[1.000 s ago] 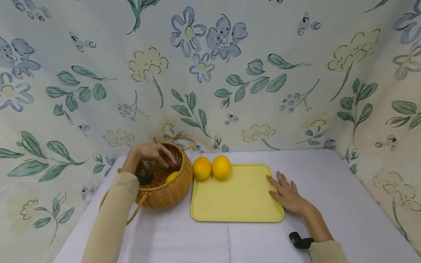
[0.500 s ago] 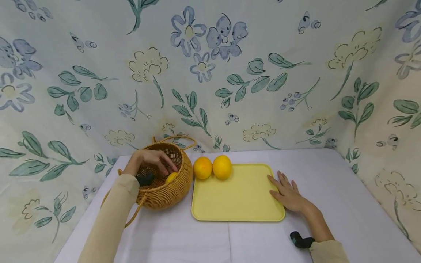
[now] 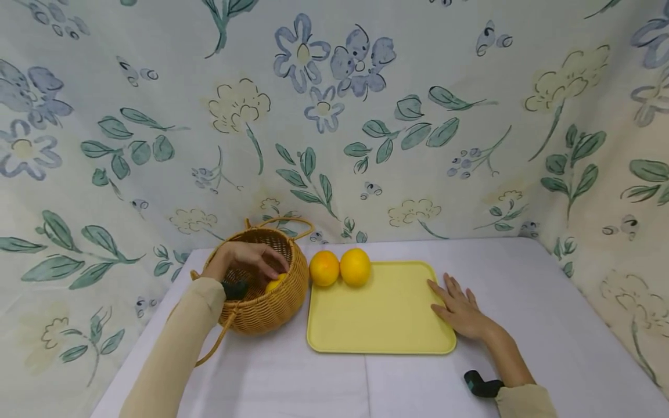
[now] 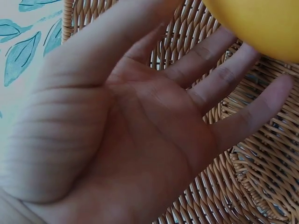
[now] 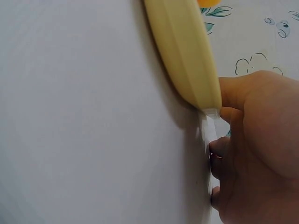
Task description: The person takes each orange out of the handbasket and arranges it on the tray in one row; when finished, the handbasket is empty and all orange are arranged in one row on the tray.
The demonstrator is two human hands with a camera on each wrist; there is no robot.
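My left hand point(image 3: 256, 259) reaches down into a tilted wicker basket point(image 3: 272, 310), its fingertips right at a round yellow fruit point(image 3: 276, 283). In the left wrist view, extended fingers point(image 4: 224, 74) pass behind that fruit point(image 4: 266, 23), and the little finger stands apart from it. The thumb's tip runs out of that view. Two oranges point(image 3: 324, 268) sit side by side at the back left corner of a yellow tray point(image 3: 384, 313). Spread flat at the tray's right edge is my right hand point(image 3: 461, 310); in the right wrist view its thumb meets the tray's side point(image 5: 187, 56).
The basket's looped handles point(image 3: 214, 346) stick out toward the front and the back. A white cloth point(image 3: 292, 377) covers the table, and a floral curtain point(image 3: 334, 145) hangs close behind it. Each wrist carries a small black device point(image 3: 481, 385).
Inside the basket my left hand has lowered and moved slightly right, bringing its fingertips to the yellow fruit. My right hand stays at the tray's edge.
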